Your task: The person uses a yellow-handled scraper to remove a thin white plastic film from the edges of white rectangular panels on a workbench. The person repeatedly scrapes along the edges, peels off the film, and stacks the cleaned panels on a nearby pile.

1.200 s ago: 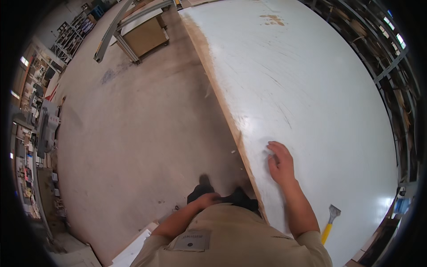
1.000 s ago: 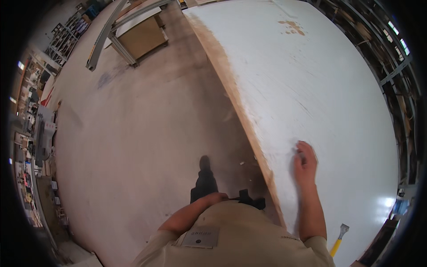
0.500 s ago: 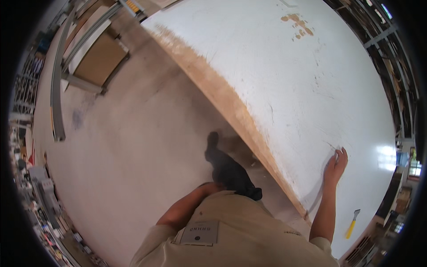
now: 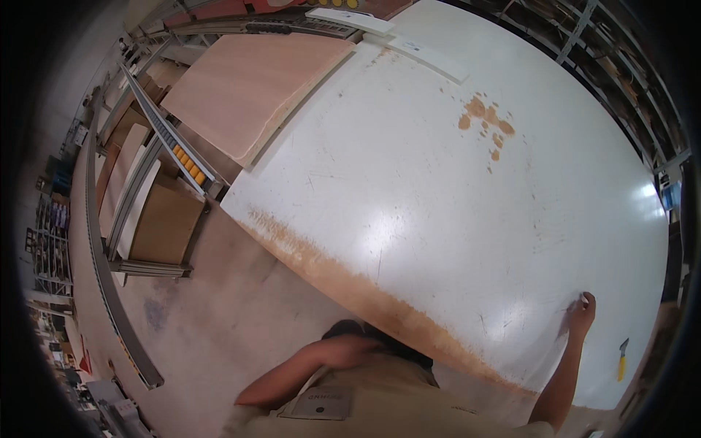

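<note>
My right hand (image 4: pixel 583 315) is above the white tabletop (image 4: pixel 409 146) on the right side, its fingers bent together. Something small and pale shows at the fingertips, too small to make out. To the right of that hand lies a small scraper (image 4: pixel 622 361) with a yellow handle and a metal head, touched by neither hand. My left hand (image 4: pixel 359 350) is low against the front of my body, beside the worn brown edge of the table; its fingers are hidden.
A pinkish-brown board (image 4: pixel 255 91) lies at the far left. White strips (image 4: pixel 423 58) rest at the tabletop's back. A metal-framed rack (image 4: pixel 142 193) with a brown panel stands on the left, near a roller rail (image 4: pixel 186 162). Shelving (image 4: pixel 606 51) runs along the far right.
The view has shifted, bringing the table's far end and pinkish-brown board into sight. My right hand's fingers have drawn together. The scraper still lies on the table.
</note>
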The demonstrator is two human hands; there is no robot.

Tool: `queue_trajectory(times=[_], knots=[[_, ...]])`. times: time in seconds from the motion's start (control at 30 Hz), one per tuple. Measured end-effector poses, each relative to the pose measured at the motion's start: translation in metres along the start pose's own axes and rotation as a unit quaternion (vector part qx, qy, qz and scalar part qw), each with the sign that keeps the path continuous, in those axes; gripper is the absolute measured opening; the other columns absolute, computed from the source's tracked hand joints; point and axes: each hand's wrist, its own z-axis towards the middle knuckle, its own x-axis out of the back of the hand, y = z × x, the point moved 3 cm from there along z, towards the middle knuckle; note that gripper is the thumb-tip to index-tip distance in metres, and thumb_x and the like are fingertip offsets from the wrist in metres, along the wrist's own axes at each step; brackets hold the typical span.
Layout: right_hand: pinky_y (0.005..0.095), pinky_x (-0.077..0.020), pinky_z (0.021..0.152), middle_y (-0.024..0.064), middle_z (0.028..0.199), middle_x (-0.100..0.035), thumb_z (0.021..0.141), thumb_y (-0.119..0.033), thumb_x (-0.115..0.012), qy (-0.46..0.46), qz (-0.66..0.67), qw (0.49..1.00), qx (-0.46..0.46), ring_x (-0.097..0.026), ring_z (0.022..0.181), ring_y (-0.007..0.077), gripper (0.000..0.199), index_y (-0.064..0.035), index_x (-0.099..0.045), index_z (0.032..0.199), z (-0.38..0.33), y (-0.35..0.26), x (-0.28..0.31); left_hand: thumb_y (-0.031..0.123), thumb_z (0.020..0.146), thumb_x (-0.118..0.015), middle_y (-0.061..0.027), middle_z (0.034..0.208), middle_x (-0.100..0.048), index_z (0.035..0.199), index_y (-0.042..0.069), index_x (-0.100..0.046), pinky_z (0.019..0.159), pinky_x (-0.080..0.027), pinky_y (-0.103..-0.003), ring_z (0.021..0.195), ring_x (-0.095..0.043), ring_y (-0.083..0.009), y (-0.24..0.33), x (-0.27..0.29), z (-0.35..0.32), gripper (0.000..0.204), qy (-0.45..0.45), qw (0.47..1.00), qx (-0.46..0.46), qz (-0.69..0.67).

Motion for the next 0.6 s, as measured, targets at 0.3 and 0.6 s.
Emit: queue_trajectory(times=[0.3,0.6], knots=[[0.0399,-0.0453,0.102,0.0151,0.120,-0.065,0.083,-0.017,-0.076,-0.295,0.045,0.917,0.265,-0.057,0.116,0.0331,0.040,-0.0065,-0.066,0.120,0.095,-0.475,-0.122,0.028,0.105,-0.050,-0.0111,0.113,-0.067,0.124,0.001,-0.058,0.091,-0.050,-0.035,0.098,-0.066,-0.0217,0.077,0.197,0.085,0.034,-0.027,0.988,-0.151,-0.021],[0.0424,-0.0389,0.110,0.0154,0.142,-0.053,0.082,-0.034,-0.077,-0.122,-0.026,0.887,0.444,-0.046,0.133,0.0312,0.071,-0.0084,-0.049,0.142,0.264,-0.815,-0.298,0.028,0.100,-0.060,-0.0069,0.097,-0.064,0.123,0.002,-0.057,0.086,-0.051,-0.034,0.090,-0.062,-0.0177,0.077,0.265,0.150,0.035,-0.155,0.930,-0.232,-0.238]])
